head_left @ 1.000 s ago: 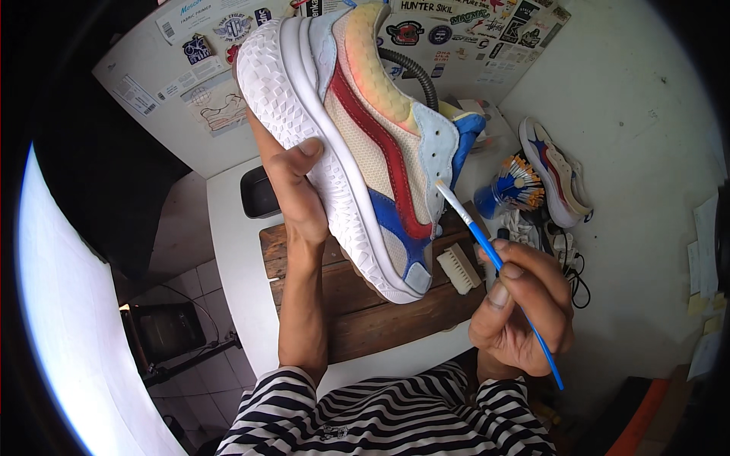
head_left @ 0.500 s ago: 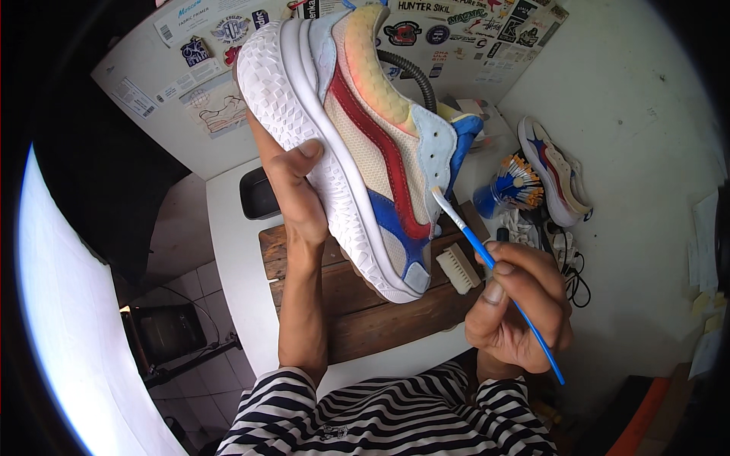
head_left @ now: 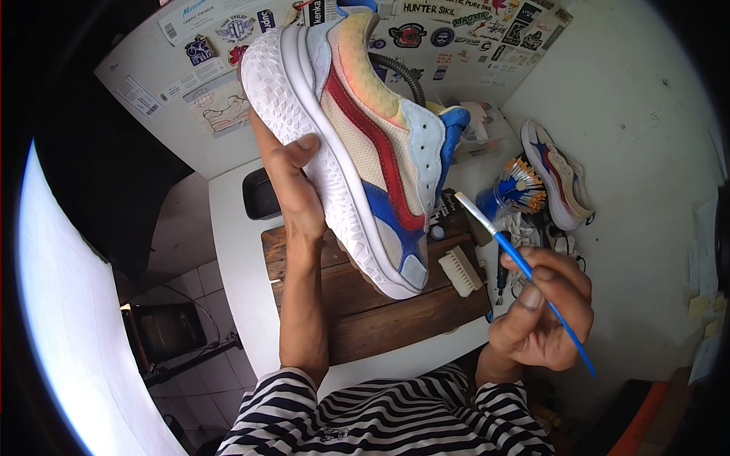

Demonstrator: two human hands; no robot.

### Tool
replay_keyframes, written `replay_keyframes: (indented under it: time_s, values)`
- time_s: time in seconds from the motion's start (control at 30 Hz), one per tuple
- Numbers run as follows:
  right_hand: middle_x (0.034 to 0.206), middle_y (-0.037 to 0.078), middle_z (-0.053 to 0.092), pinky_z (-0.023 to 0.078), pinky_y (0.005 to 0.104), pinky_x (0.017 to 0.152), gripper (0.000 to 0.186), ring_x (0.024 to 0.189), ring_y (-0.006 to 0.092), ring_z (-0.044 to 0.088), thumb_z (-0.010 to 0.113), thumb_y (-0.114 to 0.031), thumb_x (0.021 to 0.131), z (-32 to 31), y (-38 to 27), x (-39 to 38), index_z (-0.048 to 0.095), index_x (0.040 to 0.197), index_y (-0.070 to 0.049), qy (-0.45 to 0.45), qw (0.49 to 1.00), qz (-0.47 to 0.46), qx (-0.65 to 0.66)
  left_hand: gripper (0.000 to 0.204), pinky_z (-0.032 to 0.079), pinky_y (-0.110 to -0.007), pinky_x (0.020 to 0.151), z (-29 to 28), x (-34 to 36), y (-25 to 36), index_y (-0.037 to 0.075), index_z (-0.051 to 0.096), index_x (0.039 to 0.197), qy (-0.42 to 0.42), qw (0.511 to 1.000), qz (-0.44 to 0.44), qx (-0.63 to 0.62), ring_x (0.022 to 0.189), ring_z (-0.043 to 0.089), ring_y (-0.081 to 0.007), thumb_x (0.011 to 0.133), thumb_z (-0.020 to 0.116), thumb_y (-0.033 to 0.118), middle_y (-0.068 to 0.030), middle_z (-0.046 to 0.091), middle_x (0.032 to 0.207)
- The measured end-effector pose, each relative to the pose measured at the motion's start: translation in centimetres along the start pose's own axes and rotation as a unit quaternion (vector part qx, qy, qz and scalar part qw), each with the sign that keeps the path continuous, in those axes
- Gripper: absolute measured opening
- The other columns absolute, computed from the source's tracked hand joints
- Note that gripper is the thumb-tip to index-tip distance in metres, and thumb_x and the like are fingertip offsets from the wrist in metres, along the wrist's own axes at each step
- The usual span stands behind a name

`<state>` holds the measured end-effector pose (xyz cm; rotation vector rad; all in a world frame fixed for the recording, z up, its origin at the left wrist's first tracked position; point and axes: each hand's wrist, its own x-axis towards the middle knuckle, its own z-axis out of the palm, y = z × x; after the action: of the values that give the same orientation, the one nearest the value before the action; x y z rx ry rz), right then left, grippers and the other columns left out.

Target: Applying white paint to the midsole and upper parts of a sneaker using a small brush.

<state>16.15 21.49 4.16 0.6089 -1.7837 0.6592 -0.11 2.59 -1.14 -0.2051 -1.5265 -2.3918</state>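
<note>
Over the far half of the wooden board [head_left: 380,332], the head view is presenting the shoe [head_left: 359,152] in mid-air, its toe pointing down toward the board's near edge and its heel tilting up and away. A scrubbing brush [head_left: 459,272] is lying by the board's right edge; a black tray [head_left: 261,196] is sitting beyond its far left corner, on the white table [head_left: 234,243].

For good control, the shoe should be staying rigid in one hand while the brush is touching only the intended panel; short, light strokes are probably suiting the narrow pale eyelet panel [head_left: 426,144] best, with the bristles turning clear of the eyelets and the neighbouring mesh.

The left hand [head_left: 295,186] is gripping the shoe, its thumb pressing on the white textured sole; its fingers are mostly passing out of sight behind. The right hand [head_left: 549,313] is closing in a narrow pinch on the blue handle of the paintbrush [head_left: 515,257], thumb opposing fingers. The bristle tip is hovering just beside the eyelet panel, apparently without contact.
</note>
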Motion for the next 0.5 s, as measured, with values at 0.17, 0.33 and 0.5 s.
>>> replay_keyframes:
  time_s: [0.17,0.33,0.5]
  values:
    - [0.092,0.017,0.069,0.059,0.0290,0.069,0.014,0.074,0.0199,0.070,0.063,0.007,0.092,-1.1,2.3,-0.6,0.062,0.106,0.008,0.000,0.988,0.156,0.020,0.091,0.037,-0.045,0.121,-1.6,1.8,-0.5,-0.001,0.022,0.159,-0.003,0.999,0.042,0.004,0.144,0.042,-0.0359,0.076,0.045,0.027,-0.0259,0.037,0.157]
    - [0.080,0.007,0.070,0.054,0.0259,0.070,0.006,0.072,0.0119,0.067,0.068,0.005,0.091,-0.3,4.5,-0.3,0.068,0.097,0.005,-0.105,0.931,0.345,0.056,0.088,0.045,-0.045,0.117,-2.4,2.3,1.0,0.000,0.019,0.159,0.024,0.997,0.033,-0.062,0.138,0.049,-0.0348,0.078,0.044,0.023,-0.0257,0.042,0.152]
    - [0.072,0.009,0.068,0.051,0.0277,0.060,0.008,0.062,0.0142,0.066,0.071,0.003,0.086,2.0,6.3,-1.3,0.067,0.093,0.001,-0.170,0.943,0.285,-0.018,0.068,0.047,-0.042,0.111,-3.3,2.4,0.8,-0.003,0.034,0.148,0.068,0.989,0.033,-0.125,0.126,0.057,-0.0307,0.085,0.043,0.022,-0.0224,0.052,0.138]
